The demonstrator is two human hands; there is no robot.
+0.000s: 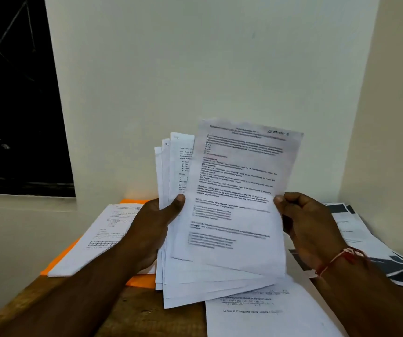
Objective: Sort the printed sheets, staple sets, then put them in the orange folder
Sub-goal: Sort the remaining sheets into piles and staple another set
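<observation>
One orange folder (142, 280) lay at the left on the bench (134, 312), under one small pile of printed sheets (93, 237). The left grip (151, 224) clasped one fanned stack (168, 166), at least four edges showing. The right grip (309, 222) pinched one front sheet (239, 190). One loose sheet (268, 317) lay below, and several dark-printed sheets (390, 266) far right.

A red-and-white thread bracelet (341, 260) circles the right wrist, just behind the right hand (309, 227); both forearms (86, 288) are bare.
</observation>
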